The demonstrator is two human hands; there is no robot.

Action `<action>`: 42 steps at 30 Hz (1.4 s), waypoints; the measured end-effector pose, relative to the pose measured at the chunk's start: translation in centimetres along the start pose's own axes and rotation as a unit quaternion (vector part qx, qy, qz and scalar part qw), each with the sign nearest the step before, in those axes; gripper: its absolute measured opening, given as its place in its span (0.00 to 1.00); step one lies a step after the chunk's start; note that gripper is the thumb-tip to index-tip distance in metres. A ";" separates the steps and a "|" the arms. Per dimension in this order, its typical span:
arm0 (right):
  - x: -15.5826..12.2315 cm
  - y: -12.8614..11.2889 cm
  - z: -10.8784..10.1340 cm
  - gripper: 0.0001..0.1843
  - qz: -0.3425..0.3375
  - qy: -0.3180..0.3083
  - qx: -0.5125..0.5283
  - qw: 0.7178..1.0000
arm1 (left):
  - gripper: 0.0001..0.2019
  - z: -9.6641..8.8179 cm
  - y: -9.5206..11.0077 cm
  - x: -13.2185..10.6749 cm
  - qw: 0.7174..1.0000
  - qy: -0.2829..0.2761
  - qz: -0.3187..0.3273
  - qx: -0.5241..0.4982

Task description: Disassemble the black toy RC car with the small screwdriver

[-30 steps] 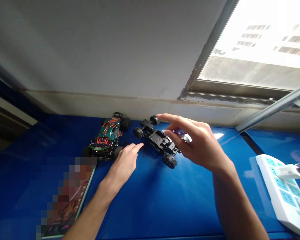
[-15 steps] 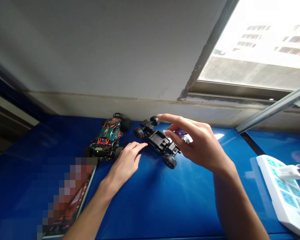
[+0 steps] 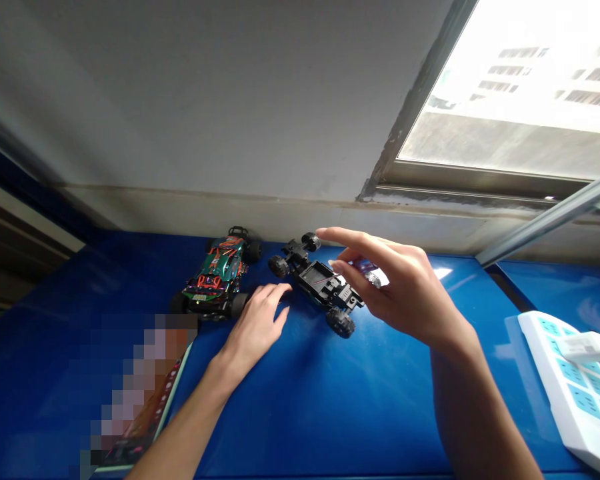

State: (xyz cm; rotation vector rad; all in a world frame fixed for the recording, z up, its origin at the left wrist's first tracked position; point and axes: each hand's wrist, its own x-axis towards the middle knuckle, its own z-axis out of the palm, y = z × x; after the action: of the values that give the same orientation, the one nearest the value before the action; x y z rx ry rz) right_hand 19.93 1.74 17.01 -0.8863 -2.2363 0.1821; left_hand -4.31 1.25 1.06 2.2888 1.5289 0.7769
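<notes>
A black toy car chassis (image 3: 320,280) with knobbly wheels lies on the blue tabletop (image 3: 290,413). My right hand (image 3: 405,287) is over its right end, index finger stretched towards the far wheel and thumb apart from it. Behind the thumb, at the curled fingers, shows a shiny purple thing (image 3: 364,265), mostly hidden; its kind I cannot make out. My left hand (image 3: 260,317) rests on the tabletop left of the chassis, fingers extended and thumb apart, with nothing visible in it. Beside it stands a green and orange toy car (image 3: 217,270), complete with its body shell.
A tablet-like screen (image 3: 153,407), partly pixelated, lies at the front left. On the right is a white power strip (image 3: 555,393) with a plug (image 3: 585,347) in it. Behind the tabletop are a wall (image 3: 230,120) and a window (image 3: 505,133); a metal bar (image 3: 545,220) slants down at the right.
My left hand has drawn slightly left, away from the chassis. A tiny dark speck near its thumb no longer shows. My right hand keeps its pose over the chassis.
</notes>
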 end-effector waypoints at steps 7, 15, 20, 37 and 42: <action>0.0 0.1 0.0 0.23 -0.005 0.006 -0.006 1.000 | 0.17 0.1 -0.1 0.0 1.000 -0.009 -0.004 0.014; 0.0 0.1 0.0 0.22 -0.005 0.007 -0.014 1.000 | 0.19 -0.3 0.0 -0.2 1.000 -0.027 -0.001 0.007; 0.0 0.2 -0.1 0.22 -0.002 0.011 -0.018 1.000 | 0.24 -0.5 -0.1 -0.7 0.999 -0.033 0.005 0.023; 0.1 0.1 0.0 0.23 -0.004 0.000 0.004 1.000 | 0.24 -0.1 0.0 -0.5 0.997 -0.022 -0.002 0.073; 0.1 0.1 -0.6 0.23 -0.004 0.006 0.008 1.000 | 0.24 -0.2 -0.1 -0.6 0.996 -0.031 -0.003 0.084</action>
State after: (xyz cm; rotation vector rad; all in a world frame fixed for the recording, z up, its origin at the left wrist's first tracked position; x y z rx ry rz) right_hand 20.27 1.79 17.48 -0.8669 -2.2236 0.1894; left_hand -4.71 0.75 1.01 2.4018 1.6286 0.5899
